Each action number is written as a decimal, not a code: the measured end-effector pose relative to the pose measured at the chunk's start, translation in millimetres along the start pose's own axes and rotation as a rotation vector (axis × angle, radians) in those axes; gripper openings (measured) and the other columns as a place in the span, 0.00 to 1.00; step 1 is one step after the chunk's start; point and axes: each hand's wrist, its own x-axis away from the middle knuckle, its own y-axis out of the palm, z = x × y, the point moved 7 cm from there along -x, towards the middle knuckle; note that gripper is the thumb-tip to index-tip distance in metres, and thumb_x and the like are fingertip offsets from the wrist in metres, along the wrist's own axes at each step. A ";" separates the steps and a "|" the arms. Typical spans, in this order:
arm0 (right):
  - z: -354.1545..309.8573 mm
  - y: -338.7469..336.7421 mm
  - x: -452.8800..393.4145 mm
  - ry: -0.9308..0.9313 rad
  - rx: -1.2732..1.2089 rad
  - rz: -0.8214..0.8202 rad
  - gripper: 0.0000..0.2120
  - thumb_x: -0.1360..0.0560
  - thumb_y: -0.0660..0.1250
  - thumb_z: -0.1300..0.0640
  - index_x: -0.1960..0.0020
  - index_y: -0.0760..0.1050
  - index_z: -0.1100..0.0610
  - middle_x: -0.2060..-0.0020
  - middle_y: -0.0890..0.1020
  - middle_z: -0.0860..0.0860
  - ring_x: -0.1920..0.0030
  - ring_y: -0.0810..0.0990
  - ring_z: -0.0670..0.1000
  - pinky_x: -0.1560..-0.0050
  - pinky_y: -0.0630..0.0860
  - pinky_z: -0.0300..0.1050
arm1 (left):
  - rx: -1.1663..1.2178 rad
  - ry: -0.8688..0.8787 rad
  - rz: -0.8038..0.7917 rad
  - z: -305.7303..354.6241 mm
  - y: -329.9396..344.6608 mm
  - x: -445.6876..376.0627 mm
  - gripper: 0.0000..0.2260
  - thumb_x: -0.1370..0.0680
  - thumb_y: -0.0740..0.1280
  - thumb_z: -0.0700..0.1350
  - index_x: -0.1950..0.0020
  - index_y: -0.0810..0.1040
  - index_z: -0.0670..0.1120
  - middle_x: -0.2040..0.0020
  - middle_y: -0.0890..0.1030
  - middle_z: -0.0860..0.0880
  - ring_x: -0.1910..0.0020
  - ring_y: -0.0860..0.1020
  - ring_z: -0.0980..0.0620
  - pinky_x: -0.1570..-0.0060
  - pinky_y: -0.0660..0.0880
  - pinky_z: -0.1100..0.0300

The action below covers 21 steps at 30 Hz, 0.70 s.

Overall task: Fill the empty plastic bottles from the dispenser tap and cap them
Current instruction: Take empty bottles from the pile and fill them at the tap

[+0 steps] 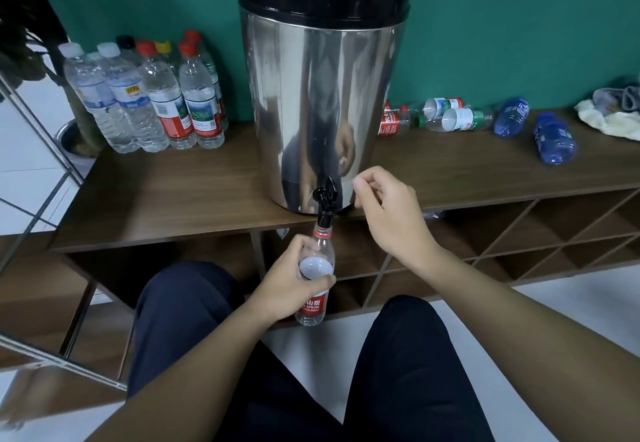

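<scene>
Head view: we sit at steel dispenser point(323, 95) on wooden shelf unit point(173, 195). Our left hand point(289, 280), fingers curled round red-label bottle point(317, 275), holds its mouth under black tap point(325, 199). Right hand point(388, 209) beside tap, fingers loosely curled, touching nothing. Filling step; next, we judge, press lever.

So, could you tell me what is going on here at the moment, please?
A seated person is filling bottles. The left hand holds a clear red-labelled plastic bottle with its mouth under the black tap of the steel dispenser. The right hand hovers beside the tap, apart from it. Capped bottles stand left of the dispenser; others lie to its right.
</scene>
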 end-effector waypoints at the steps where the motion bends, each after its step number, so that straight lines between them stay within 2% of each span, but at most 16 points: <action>1: -11.0 -0.3 2.4 -0.007 -0.057 -0.012 0.10 0.11 0.64 0.49 0.49 0.79 0.50 0.62 0.82 0.46 0.57 0.83 0.48 0.54 0.77 0.44 | -0.002 0.008 0.016 0.5 -1.2 -0.4 0.27 0.29 0.83 0.50 0.35 0.74 0.53 0.42 0.87 0.54 0.43 0.86 0.48 0.34 0.82 0.39; 5: -53.6 3.0 2.9 -0.046 -0.121 -0.054 0.12 0.12 0.64 0.45 0.49 0.79 0.50 0.67 0.79 0.43 0.63 0.79 0.45 0.59 0.72 0.39 | -0.016 0.040 0.071 2.4 -3.5 -2.6 0.27 0.29 0.84 0.53 0.37 0.75 0.55 0.42 0.87 0.55 0.41 0.86 0.52 0.33 0.81 0.43; 8: -68.1 16.2 -3.6 -0.067 -0.026 -0.097 0.14 0.13 0.66 0.42 0.53 0.77 0.48 0.73 0.75 0.42 0.68 0.77 0.46 0.62 0.72 0.43 | -0.040 0.062 0.104 3.5 -5.7 -4.3 0.26 0.28 0.86 0.50 0.37 0.75 0.56 0.42 0.85 0.56 0.42 0.85 0.56 0.34 0.81 0.48; 10: -67.8 23.4 -7.9 -0.074 0.076 -0.111 0.15 0.13 0.66 0.43 0.55 0.78 0.48 0.73 0.75 0.40 0.68 0.76 0.46 0.65 0.68 0.44 | -0.045 0.066 0.111 3.3 -6.1 -5.0 0.26 0.28 0.86 0.49 0.37 0.75 0.57 0.43 0.85 0.57 0.43 0.85 0.57 0.35 0.81 0.50; 12: -61.5 27.8 -10.1 -0.049 0.080 -0.124 0.16 0.12 0.64 0.48 0.57 0.80 0.50 0.72 0.77 0.41 0.67 0.77 0.44 0.63 0.66 0.44 | -0.052 0.076 0.119 2.8 -6.9 -5.5 0.26 0.28 0.86 0.49 0.38 0.75 0.57 0.43 0.85 0.57 0.43 0.85 0.57 0.35 0.81 0.51; 16: -43.9 26.0 -10.1 0.104 -0.150 -0.094 0.17 0.13 0.63 0.53 0.57 0.84 0.50 0.62 0.84 0.42 0.60 0.81 0.43 0.57 0.74 0.44 | -0.065 0.088 0.122 1.8 -7.2 -5.7 0.26 0.28 0.86 0.49 0.38 0.75 0.57 0.42 0.85 0.56 0.43 0.85 0.58 0.36 0.80 0.53; 19: -21.1 31.5 -1.9 0.282 -0.360 -0.070 0.16 0.12 0.60 0.57 0.53 0.83 0.55 0.70 0.77 0.41 0.71 0.72 0.42 0.67 0.67 0.38 | -0.072 0.095 0.122 2.3 -7.4 -6.1 0.26 0.28 0.86 0.49 0.38 0.75 0.57 0.43 0.85 0.57 0.43 0.85 0.57 0.37 0.80 0.53; 21: -6.1 39.2 8.2 0.410 -0.547 -0.083 0.16 0.11 0.59 0.58 0.50 0.83 0.58 0.72 0.73 0.46 0.73 0.67 0.45 0.70 0.63 0.39 | -0.068 0.096 0.122 1.9 -7.1 -6.4 0.26 0.28 0.86 0.50 0.38 0.75 0.57 0.43 0.85 0.57 0.43 0.85 0.57 0.37 0.81 0.52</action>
